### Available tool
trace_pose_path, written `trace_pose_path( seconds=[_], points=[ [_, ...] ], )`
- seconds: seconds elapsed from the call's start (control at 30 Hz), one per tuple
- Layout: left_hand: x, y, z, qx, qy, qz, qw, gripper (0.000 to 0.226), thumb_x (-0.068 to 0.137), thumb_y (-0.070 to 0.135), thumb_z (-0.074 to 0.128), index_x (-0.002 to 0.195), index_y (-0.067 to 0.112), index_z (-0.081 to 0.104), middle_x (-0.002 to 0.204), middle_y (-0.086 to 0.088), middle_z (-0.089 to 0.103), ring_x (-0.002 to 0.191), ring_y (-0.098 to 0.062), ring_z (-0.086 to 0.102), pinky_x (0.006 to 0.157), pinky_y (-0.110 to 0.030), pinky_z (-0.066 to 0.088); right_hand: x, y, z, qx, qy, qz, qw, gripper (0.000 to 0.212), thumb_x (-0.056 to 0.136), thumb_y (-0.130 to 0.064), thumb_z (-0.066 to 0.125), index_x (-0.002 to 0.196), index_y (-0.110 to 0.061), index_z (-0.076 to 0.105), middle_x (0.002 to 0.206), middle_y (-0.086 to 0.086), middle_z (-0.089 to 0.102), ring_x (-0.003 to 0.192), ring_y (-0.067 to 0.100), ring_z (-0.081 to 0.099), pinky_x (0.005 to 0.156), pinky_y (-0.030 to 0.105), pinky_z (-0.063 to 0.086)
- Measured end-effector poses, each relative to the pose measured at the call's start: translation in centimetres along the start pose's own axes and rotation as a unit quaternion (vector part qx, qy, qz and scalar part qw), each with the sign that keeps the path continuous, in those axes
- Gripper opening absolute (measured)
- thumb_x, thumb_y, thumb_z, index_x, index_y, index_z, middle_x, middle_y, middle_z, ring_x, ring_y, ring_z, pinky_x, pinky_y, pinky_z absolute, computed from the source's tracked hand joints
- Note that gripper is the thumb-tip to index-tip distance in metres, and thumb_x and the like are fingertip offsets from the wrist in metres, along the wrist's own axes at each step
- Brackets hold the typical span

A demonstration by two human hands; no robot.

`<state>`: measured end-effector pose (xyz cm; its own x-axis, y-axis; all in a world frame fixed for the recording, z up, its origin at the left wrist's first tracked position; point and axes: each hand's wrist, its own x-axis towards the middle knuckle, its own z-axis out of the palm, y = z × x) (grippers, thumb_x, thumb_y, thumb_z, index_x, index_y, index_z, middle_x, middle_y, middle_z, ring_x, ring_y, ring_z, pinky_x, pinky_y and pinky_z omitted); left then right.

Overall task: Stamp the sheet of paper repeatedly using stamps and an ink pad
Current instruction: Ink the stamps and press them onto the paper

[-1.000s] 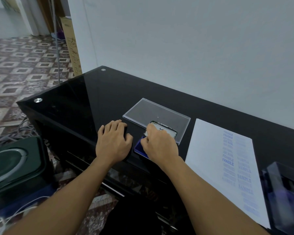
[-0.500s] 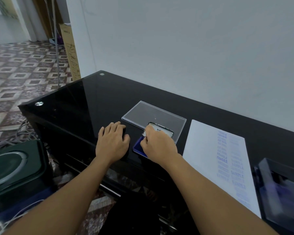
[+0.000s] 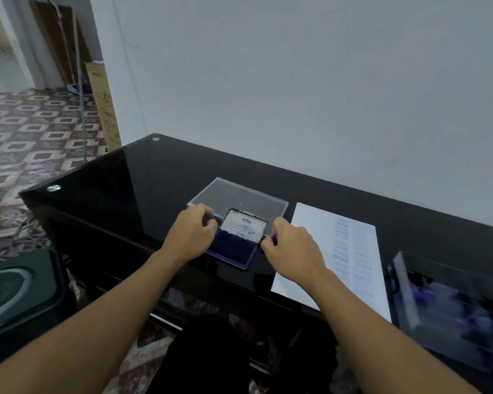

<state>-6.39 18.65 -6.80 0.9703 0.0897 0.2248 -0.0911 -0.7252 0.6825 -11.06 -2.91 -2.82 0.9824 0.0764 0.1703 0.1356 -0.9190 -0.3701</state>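
The ink pad [image 3: 235,250] lies on the desk [image 3: 154,180] just left of the sheet [image 3: 361,280], long axis left-right, lid tilted up from its far edge. The left hand [image 3: 191,237] grips its left end; the right hand [image 3: 293,250] pinches its right end.

head-worn wide-angle view, looking forward and down, near the table [image 3: 103,180]

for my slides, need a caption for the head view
Left hand and right hand flank the open blue ink pad on a black table, beside a blue-stamped sheet.
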Motion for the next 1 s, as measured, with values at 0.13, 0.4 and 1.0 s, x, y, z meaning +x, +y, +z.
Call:
trace_pose_path(
  seconds=[0.13, 0.4, 1.0],
  points=[
    [-0.9, 3.3, 2.1, 0.0, -0.033, 0.056, 0.998, 0.029, 0.094, 0.023, 0.052, 0.122, 0.017, 0.059, 0.122, 0.002, 0.058, 0.11, -0.015, 0.052, 0.092, -0.03, 0.042, -1.7, 2.9, -1.8, 0.002, 0.003, 0.05, 0.999, 0.019, 0.095, -0.03, 0.053, 0.082, -0.017, 0.046, 0.072, 0.002, 0.059, 0.065, 0.021, 0.058, 0.056, 0.036, 0.047],
    [-3.1, 8.4, 6.8, -0.021, -0.08, 0.159, 0.984, 0.026, 0.093, 0.019, 0.054, 0.117, 0.011, 0.06, 0.117, 0.001, 0.059, 0.109, -0.017, 0.052, 0.095, -0.034, 0.046, -3.8, 8.3, -6.1, -0.024, 0.006, 0.12, 0.992, 0.017, 0.093, -0.028, 0.052, 0.083, -0.014, 0.049, 0.071, -0.002, 0.057, 0.062, 0.018, 0.052, 0.052, 0.029, 0.038],
    [-6.0, 7.5, 11.5, 0.023, -0.105, 0.212, 0.971, 0.038, 0.096, 0.02, 0.049, 0.132, 0.01, 0.053, 0.137, -0.002, 0.052, 0.13, -0.019, 0.043, 0.108, -0.034, 0.038, -4.2, 11.3, -5.4, -0.059, -0.044, 0.127, 0.989, 0.019, 0.092, -0.027, 0.054, 0.078, -0.017, 0.047, 0.071, 0.0, 0.057, 0.061, 0.016, 0.049, 0.055, 0.031, 0.04]
  ],
)
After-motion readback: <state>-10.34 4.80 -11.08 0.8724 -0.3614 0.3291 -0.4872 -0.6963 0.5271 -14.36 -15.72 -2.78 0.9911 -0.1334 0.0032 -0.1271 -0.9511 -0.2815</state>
